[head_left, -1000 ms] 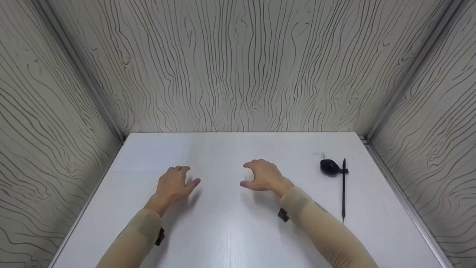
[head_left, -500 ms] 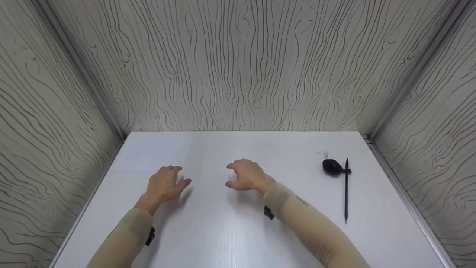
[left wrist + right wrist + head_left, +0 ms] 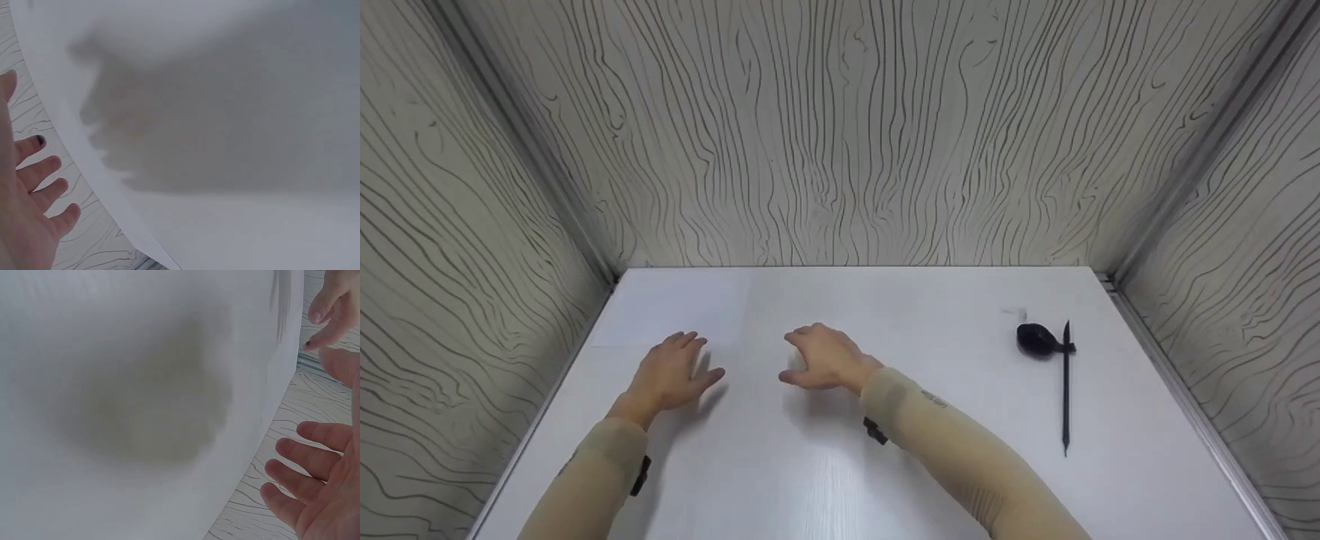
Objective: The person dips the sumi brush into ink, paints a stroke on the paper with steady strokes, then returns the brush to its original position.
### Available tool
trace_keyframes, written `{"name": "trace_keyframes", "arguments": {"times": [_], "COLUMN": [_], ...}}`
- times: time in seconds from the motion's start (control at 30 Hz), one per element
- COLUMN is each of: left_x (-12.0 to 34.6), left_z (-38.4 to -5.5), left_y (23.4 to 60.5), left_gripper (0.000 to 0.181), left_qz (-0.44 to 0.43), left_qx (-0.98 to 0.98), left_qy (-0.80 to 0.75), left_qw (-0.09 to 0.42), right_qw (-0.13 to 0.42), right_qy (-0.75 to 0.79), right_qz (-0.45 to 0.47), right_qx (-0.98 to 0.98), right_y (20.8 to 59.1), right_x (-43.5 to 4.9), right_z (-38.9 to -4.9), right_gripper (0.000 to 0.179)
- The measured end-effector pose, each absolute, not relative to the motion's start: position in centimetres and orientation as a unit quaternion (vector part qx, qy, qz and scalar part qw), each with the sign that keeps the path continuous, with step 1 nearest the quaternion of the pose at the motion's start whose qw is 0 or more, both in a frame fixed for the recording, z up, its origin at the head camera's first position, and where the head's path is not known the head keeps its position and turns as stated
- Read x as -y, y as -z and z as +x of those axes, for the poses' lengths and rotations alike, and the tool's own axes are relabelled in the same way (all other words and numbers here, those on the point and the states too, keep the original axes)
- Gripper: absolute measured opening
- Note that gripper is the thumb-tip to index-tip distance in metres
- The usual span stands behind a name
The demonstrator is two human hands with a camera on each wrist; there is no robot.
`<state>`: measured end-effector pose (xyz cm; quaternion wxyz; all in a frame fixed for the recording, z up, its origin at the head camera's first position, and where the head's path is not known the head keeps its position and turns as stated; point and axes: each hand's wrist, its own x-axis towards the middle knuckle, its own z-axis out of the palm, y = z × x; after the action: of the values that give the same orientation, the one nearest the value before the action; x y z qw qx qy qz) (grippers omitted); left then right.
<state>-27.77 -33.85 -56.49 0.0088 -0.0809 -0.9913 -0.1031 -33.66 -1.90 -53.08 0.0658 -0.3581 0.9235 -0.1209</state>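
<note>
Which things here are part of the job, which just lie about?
Likely in the job, by nearness:
left hand, empty
right hand, empty
pale sheet

Apparently lying about:
black bulb-shaped thing
dark thin stick, crossing its narrow end

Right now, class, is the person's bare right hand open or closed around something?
Open: in the head view, the bare right hand holds nothing, and the right wrist view shows its fingers apart.
</note>
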Motion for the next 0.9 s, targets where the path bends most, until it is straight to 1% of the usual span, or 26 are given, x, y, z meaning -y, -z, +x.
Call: {"name": "trace_keyframes", "arguments": {"times": [0.2,0.3,0.43,0.7,0.9], "left_x": [35.9,36.8,37.7,39.3,40.6], "left_z": [-28.2,-28.5,-28.8,-29.1,-29.4], "left_y": [57.4,57.8,58.0,57.4,57.9], "left_gripper": [0.089,0.090,0.088,0.091,0.095], "left_qz": [-0.069,-0.060,-0.053,-0.053,-0.044], "left_qx": [0.993,0.993,0.994,0.994,0.994], "left_qy": [0.098,0.095,0.092,0.094,0.092], "left_qw": [-0.015,-0.025,-0.028,-0.033,-0.026], "right_qw": [0.070,0.080,0.080,0.088,0.081], "right_qy": [0.100,0.094,0.081,0.059,0.037], "right_qz": [-0.368,-0.371,-0.378,-0.392,-0.406], "right_qx": [-0.922,-0.920,-0.919,-0.914,-0.910], "right_y": [53.6,53.9,54.3,54.6,54.8], "right_x": [3.3,3.9,4.9,7.1,7.9], "right_z": [-33.9,-33.9,-34.1,-34.3,-34.9], "right_gripper": [0.083,0.084,0.085,0.089,0.094]}}
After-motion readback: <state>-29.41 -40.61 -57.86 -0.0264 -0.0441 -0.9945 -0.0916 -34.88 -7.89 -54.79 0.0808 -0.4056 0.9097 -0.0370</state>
